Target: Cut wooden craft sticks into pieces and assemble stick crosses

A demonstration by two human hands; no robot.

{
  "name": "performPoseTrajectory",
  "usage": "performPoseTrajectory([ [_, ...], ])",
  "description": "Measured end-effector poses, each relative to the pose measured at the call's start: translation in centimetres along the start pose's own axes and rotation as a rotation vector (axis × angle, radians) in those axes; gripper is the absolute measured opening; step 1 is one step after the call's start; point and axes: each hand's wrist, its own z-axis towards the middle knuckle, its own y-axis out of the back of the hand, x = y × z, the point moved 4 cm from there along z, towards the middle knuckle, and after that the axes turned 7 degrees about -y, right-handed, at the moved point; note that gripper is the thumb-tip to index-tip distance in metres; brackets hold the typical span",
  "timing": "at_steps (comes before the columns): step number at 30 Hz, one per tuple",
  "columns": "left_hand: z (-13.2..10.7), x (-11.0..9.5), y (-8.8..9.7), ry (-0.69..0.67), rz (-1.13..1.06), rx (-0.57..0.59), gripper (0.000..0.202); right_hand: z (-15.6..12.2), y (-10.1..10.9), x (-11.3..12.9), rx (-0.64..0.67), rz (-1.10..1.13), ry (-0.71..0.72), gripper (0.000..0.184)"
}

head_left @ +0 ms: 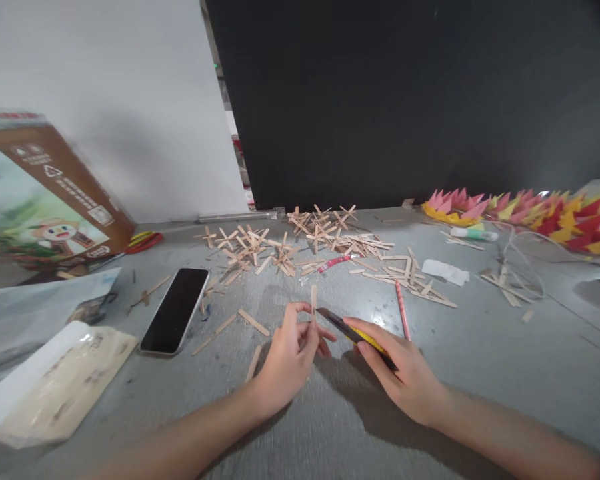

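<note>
Between thumb and fingers, my left hand (291, 353) pinches a wooden craft stick (314, 297) that points upward. A utility knife (363, 337) with a yellow and black handle is gripped in my right hand (410, 377). Its tip lies close beside the stick; whether the two touch, I cannot tell. Several loose craft sticks (254, 323) lie on the grey table left of my hands. Past my hands is a heap of craft sticks (250, 245), many crossed into star shapes. A pink patterned pencil-like rod (403, 310) rests beyond my right hand.
A smartphone (176, 311) lies at the left, near a plastic packet (65, 383) and a printed box (50, 193). Pink, red and yellow folded-paper pieces (545, 213) line the back right. A glue stick (474, 234) and a white paper scrap (445, 272) lie before them. A black panel (405, 100) stands behind.
</note>
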Motion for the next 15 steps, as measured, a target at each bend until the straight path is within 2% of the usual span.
performPoseTrajectory([
  [6,-0.1,-0.1,0.1,-0.051,0.094,0.002,0.027,0.1,0.0,0.2,-0.016,0.003,0.016,0.046],
  [15,-0.4,0.0,0.1,-0.067,0.29,-0.002,0.031,-0.4,-0.2,2.3,-0.04,0.008,-0.081,0.039],
])
